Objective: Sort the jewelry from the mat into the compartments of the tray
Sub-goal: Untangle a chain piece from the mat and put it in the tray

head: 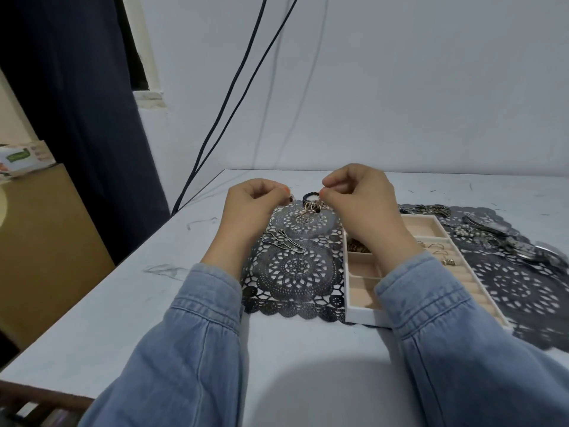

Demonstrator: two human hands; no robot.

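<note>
A dark lace mat (295, 269) lies on the pale table. On it stands a white tray (358, 314) with beige compartments; a few rings (438, 248) and a gold chain (358, 248) lie inside. My left hand (252, 208) pinches a small piece of jewelry at its fingertips above the mat's far end. My right hand (360, 198) pinches a dark beaded bracelet with metal charms (309, 204), which hangs just above the mat. Large silver safety pins (283, 240) lie on the mat below my left hand.
More jewelry, including watches and chains (505, 238), is heaped on the mat right of the tray. Two black cables (234, 94) hang down the wall behind the table's far left corner. A brown box (46, 241) stands left of the table.
</note>
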